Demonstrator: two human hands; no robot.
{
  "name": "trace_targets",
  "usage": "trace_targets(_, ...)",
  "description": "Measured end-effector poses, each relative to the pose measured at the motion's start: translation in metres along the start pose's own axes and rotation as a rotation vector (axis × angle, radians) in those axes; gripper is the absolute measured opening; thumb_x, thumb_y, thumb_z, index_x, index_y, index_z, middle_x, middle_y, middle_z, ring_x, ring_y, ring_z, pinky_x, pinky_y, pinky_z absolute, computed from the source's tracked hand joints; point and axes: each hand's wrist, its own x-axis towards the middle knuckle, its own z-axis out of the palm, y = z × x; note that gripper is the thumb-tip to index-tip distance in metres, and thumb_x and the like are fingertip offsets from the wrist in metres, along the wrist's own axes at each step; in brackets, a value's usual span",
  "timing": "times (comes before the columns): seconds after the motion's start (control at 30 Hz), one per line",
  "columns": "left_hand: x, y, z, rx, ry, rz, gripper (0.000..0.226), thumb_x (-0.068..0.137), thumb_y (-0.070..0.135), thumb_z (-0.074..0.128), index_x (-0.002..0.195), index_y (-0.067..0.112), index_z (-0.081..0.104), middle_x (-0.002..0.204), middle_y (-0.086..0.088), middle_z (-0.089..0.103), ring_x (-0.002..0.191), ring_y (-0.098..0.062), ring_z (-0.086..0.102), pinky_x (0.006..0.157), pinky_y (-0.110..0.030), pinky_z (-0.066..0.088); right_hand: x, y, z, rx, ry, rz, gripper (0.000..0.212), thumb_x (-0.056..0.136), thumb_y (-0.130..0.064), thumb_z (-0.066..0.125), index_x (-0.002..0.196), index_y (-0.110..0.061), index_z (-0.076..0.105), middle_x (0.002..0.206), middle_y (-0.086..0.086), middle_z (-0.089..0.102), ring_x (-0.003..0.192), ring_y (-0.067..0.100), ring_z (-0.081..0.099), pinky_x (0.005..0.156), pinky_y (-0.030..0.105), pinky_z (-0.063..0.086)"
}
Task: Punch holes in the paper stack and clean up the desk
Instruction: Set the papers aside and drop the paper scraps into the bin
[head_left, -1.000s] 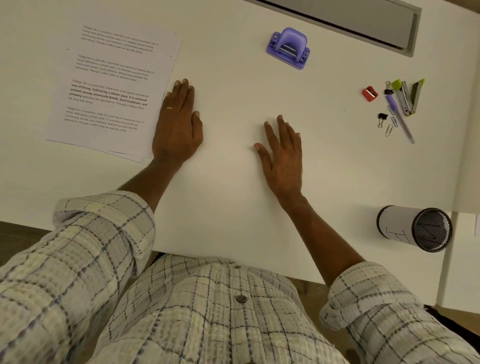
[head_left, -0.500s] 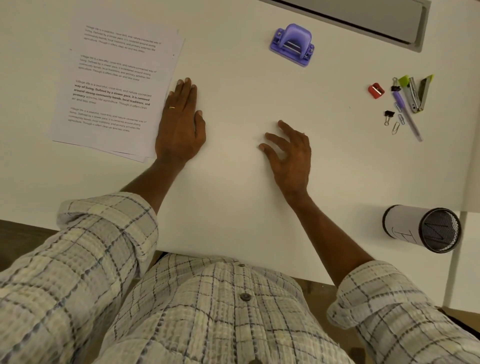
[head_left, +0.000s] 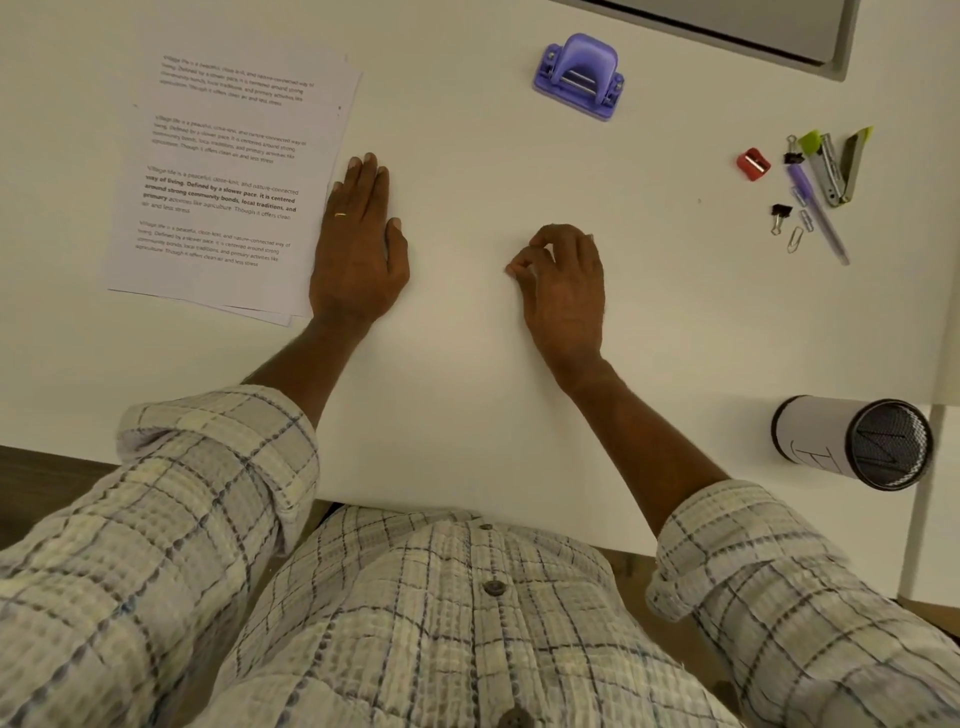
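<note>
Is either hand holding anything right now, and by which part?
Nothing is held. The left hand lies flat on the desk beside the paper stack; the right hand has curled fingers, nothing visible in them.

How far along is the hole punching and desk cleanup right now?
Nothing looks done. In hand: nothing; left hand lies flat by the paper stack, right hand curls empty. Left: punching with the hole punch, then clearing the clips, pen, stapler and sharpener.

A single wide-angle view from the person's head looks steeply down and forward, past the shirt (head_left: 415, 623) filling the bottom, onto the worktop (head_left: 467, 415). It sits close, with left hand (head_left: 358, 249) and right hand (head_left: 563, 286) mid-frame.
</note>
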Motion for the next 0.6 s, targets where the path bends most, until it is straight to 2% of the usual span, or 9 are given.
trace_targets(0.2,0.000,0.000,0.001,0.004,0.023,0.010,0.055,0.107,0.024,0.036,0.157,0.000,0.032,0.165,-0.015,0.030,0.156,-0.027,0.024,0.129,-0.041,0.019,-0.009,-0.004,-0.001,0.083,0.039,0.153,0.013,0.098,-0.025,0.062,0.095,-0.015,0.069,0.112,0.002,0.061,0.105,0.021,0.058,0.103,0.050,0.044)
trace_targets(0.3,0.000,-0.002,0.002,0.005,0.025,0.013,0.055,0.107,0.024,0.036,0.157,0.001,0.032,0.165,-0.015,0.031,0.156,-0.027,0.024,0.129,-0.041,0.019,-0.009,-0.006,-0.001,0.109,0.037,0.137,0.017,0.097,-0.033,0.064,0.096,-0.019,0.074,0.114,-0.001,0.063,0.108,0.017,0.058,0.103,0.048,0.042)
trace_targets(0.5,0.000,-0.001,0.002,0.008,0.023,0.014,0.055,0.107,0.024,0.035,0.157,0.001,0.032,0.165,-0.015,0.030,0.156,-0.027,0.024,0.129,-0.042,0.020,0.004,-0.005,-0.004,0.144,-0.019,0.171,0.022,0.090,-0.045,0.069,0.097,-0.025,0.076,0.115,-0.006,0.062,0.110,0.013,0.058,0.099,0.035,0.041)
trace_targets(0.6,0.000,0.000,0.001,0.012,0.007,0.000,0.056,0.107,0.025,0.034,0.158,0.002,0.031,0.166,-0.013,0.028,0.157,-0.026,0.022,0.129,-0.041,0.018,0.007,-0.002,-0.006,0.123,-0.043,0.151,0.022,0.089,-0.047,0.069,0.097,-0.028,0.077,0.115,-0.008,0.062,0.110,0.012,0.059,0.099,0.037,0.041)
